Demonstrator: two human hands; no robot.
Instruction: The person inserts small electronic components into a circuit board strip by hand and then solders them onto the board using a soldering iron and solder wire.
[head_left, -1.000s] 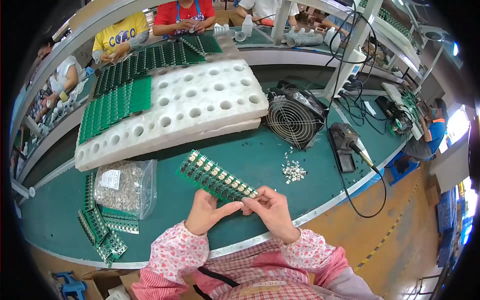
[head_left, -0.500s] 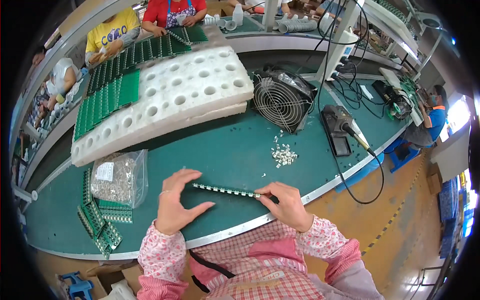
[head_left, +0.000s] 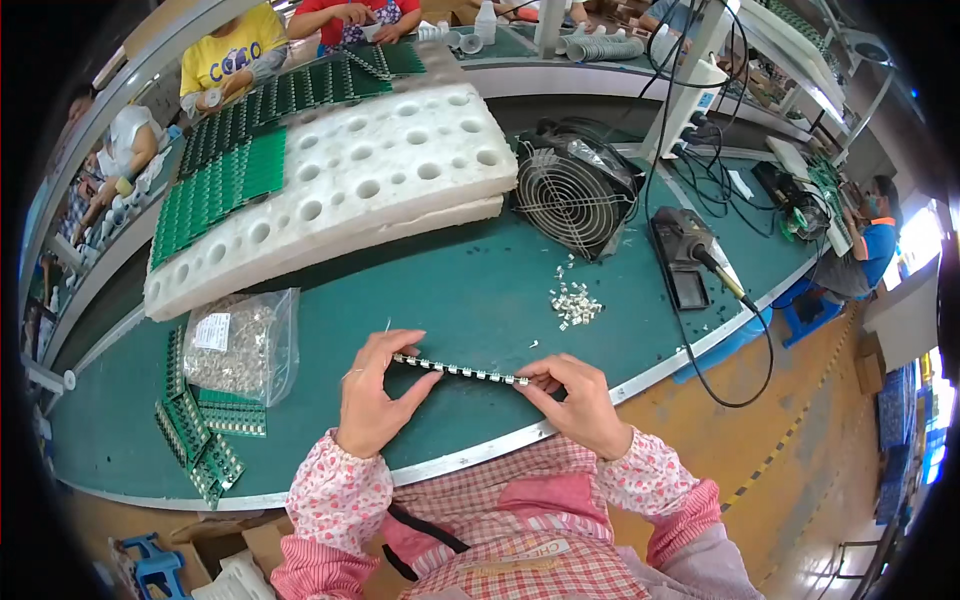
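– Green circuit-board strip (head_left: 465,371) is held edge-on over the near side of the worktop (head_left: 440,290), between both hands; how is it gripped?

– Right end is pinched between thumb and fingers of the right hand (head_left: 578,400); left end is bracketed by the left hand (head_left: 372,405), thumb at the near side, fingers at the far side; whether that grip is pressed closed cannot be told.

– And for a good hold?

– Judgement only: both ends should be taken lightly by the edges; the strip should be kept straight, with no flexing; pressure on the pale parts along it is best avoided.

– Changes since half a second ago?

– Left hand was spread wider, clear of the strip; now it has been brought in around the left end; right pinch is kept; the strip is seen edge-on in both; the heap of white pieces (head_left: 575,306) beyond has been left as it was.
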